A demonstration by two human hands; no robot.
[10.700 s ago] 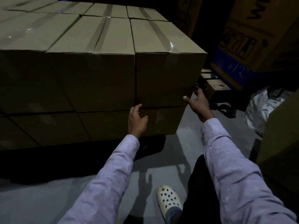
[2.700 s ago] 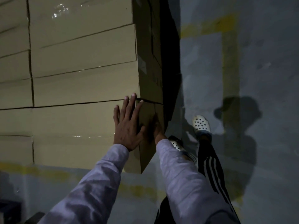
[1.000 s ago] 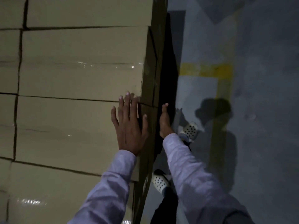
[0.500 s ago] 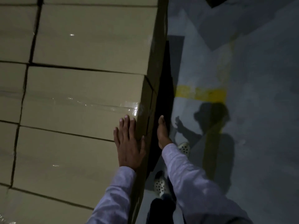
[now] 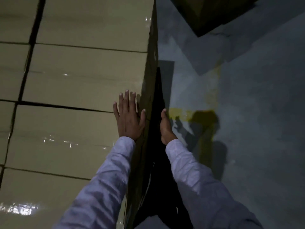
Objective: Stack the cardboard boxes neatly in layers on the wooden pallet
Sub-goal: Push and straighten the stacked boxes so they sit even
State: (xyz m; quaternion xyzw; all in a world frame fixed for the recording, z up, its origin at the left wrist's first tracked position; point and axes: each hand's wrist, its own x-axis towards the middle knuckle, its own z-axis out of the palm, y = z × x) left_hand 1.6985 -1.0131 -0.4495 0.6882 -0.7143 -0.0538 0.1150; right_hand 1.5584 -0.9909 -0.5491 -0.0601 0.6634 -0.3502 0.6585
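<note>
two hands square the cardboard boxes (image 5: 79, 90) at the stack's right edge, left hand (image 5: 128, 118) flat, fingers (image 5: 127, 100) spread across a top seam, right hand (image 5: 166, 128) straight beside the side face, contact unclear; an uneven shove could skew that layer, and both hands keep their pose from a half-second earlier.

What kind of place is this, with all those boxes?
Probably a warehouse or storeroom. Taped cardboard boxes are stacked tight in rows, the floor is bare grey concrete, and a yellow line is painted across it.
</note>
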